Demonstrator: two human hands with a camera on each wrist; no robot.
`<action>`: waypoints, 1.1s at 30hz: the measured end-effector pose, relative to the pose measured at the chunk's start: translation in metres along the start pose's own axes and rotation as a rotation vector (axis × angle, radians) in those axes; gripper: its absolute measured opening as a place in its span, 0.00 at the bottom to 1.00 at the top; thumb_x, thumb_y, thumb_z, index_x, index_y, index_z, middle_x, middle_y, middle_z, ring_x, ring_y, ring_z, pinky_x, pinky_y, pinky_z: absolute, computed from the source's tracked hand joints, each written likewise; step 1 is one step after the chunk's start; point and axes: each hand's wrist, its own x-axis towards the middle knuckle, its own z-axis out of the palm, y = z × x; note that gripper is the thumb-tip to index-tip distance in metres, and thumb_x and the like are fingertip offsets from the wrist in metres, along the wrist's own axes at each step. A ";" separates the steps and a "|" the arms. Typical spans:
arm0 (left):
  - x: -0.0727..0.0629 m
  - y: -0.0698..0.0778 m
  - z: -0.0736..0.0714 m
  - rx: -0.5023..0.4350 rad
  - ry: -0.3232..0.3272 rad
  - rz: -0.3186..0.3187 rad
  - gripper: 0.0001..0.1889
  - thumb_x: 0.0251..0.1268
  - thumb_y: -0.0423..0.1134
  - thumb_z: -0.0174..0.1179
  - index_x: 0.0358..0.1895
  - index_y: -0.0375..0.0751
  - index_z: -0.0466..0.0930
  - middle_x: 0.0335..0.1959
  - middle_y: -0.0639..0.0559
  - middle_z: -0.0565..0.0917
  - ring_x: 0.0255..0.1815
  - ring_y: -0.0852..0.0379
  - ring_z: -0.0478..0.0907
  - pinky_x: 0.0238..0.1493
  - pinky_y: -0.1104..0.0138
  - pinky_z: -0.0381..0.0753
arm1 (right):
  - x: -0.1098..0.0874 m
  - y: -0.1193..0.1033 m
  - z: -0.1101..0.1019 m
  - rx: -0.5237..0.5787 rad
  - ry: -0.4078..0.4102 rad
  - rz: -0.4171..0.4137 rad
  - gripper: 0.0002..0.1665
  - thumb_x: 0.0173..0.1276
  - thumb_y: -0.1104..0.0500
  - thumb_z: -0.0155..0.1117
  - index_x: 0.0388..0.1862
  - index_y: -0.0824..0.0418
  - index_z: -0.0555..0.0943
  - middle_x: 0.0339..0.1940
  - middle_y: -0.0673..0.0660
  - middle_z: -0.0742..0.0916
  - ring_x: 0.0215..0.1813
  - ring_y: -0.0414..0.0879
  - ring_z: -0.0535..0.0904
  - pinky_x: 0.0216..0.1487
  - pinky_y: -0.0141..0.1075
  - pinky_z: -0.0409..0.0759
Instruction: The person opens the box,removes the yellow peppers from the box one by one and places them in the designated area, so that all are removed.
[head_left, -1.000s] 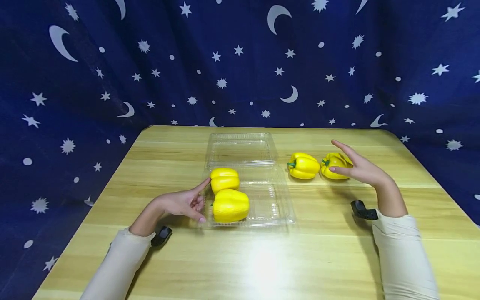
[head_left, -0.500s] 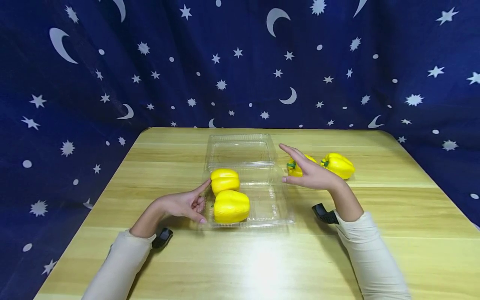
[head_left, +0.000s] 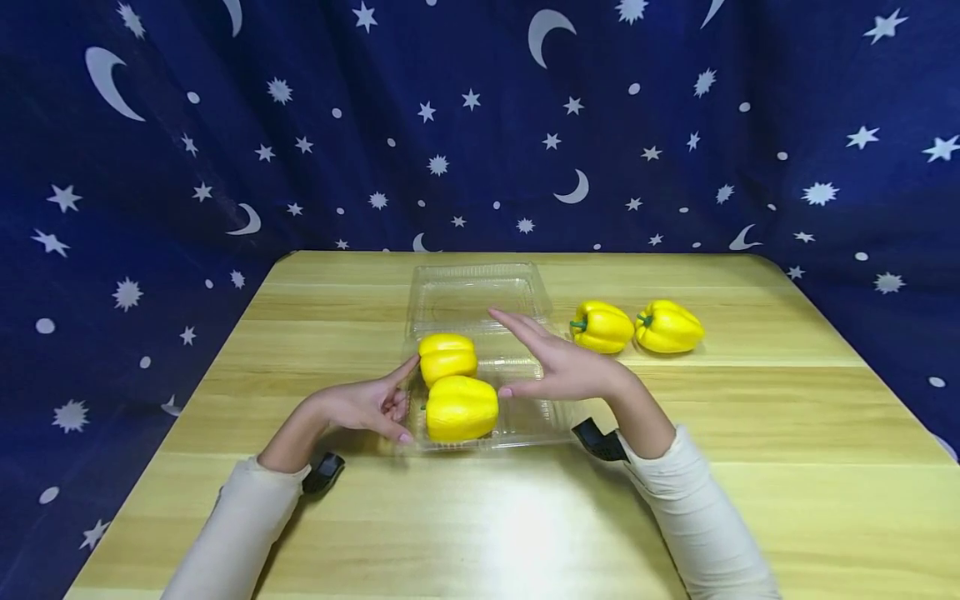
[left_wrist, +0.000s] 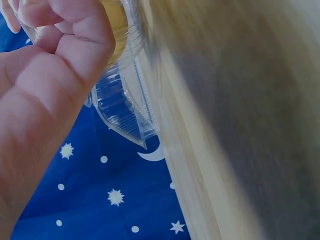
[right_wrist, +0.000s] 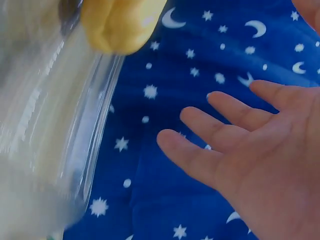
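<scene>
Two yellow bell peppers lie in the left half of a clear plastic clamshell container [head_left: 528, 425], the farther bell pepper [head_left: 447, 354] behind the nearer bell pepper [head_left: 462, 410]. My left hand [head_left: 360, 408] is at the container's left side, index finger extended to the farther pepper's edge and thumb by the front left corner. Its other fingers are bent inward, as the left wrist view also shows. Over the container's right half hovers my right hand [head_left: 566, 367], fingers spread and holding nothing, its thumb tip beside the nearer pepper. The right wrist view shows its straight fingers apart from the bell pepper [right_wrist: 120, 22].
Behind the base, the container's lid [head_left: 480, 296] lies folded back on the wooden table [head_left: 375, 525]. To the right sit two more yellow peppers, a left pepper [head_left: 603, 327] and a right pepper [head_left: 670, 327]. A blue curtain [head_left: 480, 167] with moons and stars hangs behind.
My right hand has moved left from the right-hand pepper, past the other loose pepper, to above the container. My left hand and all the peppers have stayed put.
</scene>
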 end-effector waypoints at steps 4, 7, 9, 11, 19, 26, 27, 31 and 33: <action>0.001 0.000 0.000 0.007 0.004 -0.003 0.63 0.50 0.41 0.67 0.69 0.43 0.15 0.25 0.53 0.66 0.26 0.62 0.62 0.27 0.75 0.64 | 0.003 -0.009 0.011 0.008 -0.047 -0.026 0.56 0.58 0.48 0.66 0.74 0.52 0.41 0.74 0.57 0.50 0.74 0.53 0.46 0.69 0.52 0.53; 0.001 0.000 -0.001 0.023 0.014 -0.008 0.63 0.50 0.42 0.68 0.69 0.42 0.16 0.26 0.53 0.67 0.27 0.61 0.63 0.28 0.74 0.65 | 0.006 -0.014 0.021 0.000 -0.103 -0.032 0.56 0.57 0.47 0.66 0.74 0.54 0.40 0.74 0.59 0.51 0.73 0.54 0.48 0.69 0.50 0.54; 0.000 -0.001 -0.001 0.034 0.018 -0.012 0.63 0.50 0.43 0.68 0.69 0.42 0.16 0.26 0.53 0.67 0.27 0.61 0.63 0.28 0.75 0.65 | 0.007 -0.018 0.028 -0.009 -0.143 -0.029 0.57 0.57 0.46 0.66 0.74 0.55 0.40 0.73 0.60 0.52 0.73 0.54 0.50 0.69 0.50 0.55; 0.000 -0.001 -0.001 0.042 0.021 -0.013 0.63 0.50 0.43 0.68 0.69 0.42 0.16 0.26 0.53 0.67 0.27 0.61 0.63 0.28 0.74 0.65 | 0.008 -0.020 0.033 -0.020 -0.173 -0.016 0.57 0.57 0.46 0.65 0.74 0.55 0.40 0.73 0.60 0.52 0.72 0.55 0.50 0.69 0.50 0.55; 0.000 0.002 0.000 0.034 0.019 -0.008 0.63 0.50 0.41 0.68 0.69 0.43 0.16 0.25 0.53 0.67 0.27 0.61 0.63 0.27 0.74 0.65 | 0.012 -0.019 0.047 -0.007 -0.198 0.091 0.57 0.58 0.45 0.65 0.74 0.52 0.39 0.70 0.66 0.54 0.65 0.60 0.63 0.63 0.51 0.64; 0.001 0.002 0.000 0.015 0.026 -0.033 0.64 0.48 0.42 0.69 0.69 0.45 0.17 0.26 0.52 0.67 0.27 0.61 0.63 0.27 0.74 0.64 | 0.016 -0.013 0.054 0.000 -0.186 0.126 0.57 0.56 0.46 0.66 0.74 0.48 0.41 0.63 0.66 0.62 0.59 0.58 0.69 0.60 0.51 0.68; 0.001 0.002 0.000 0.013 0.026 -0.033 0.64 0.48 0.42 0.69 0.69 0.45 0.17 0.26 0.52 0.67 0.26 0.61 0.62 0.27 0.74 0.64 | 0.017 -0.012 0.055 0.001 -0.187 0.123 0.57 0.56 0.46 0.67 0.74 0.48 0.41 0.62 0.65 0.62 0.59 0.58 0.69 0.60 0.51 0.68; 0.001 0.002 0.000 0.005 0.026 -0.035 0.64 0.48 0.42 0.69 0.69 0.45 0.17 0.26 0.52 0.67 0.26 0.61 0.62 0.27 0.74 0.64 | 0.018 -0.008 0.056 -0.001 -0.188 0.103 0.57 0.55 0.46 0.67 0.74 0.48 0.42 0.60 0.64 0.65 0.57 0.55 0.69 0.60 0.49 0.68; 0.001 0.002 0.000 0.004 0.026 -0.034 0.64 0.48 0.42 0.69 0.69 0.46 0.17 0.26 0.52 0.67 0.26 0.61 0.62 0.26 0.74 0.64 | 0.019 -0.007 0.057 0.001 -0.187 0.097 0.57 0.55 0.46 0.67 0.74 0.48 0.42 0.59 0.63 0.66 0.56 0.54 0.69 0.60 0.49 0.68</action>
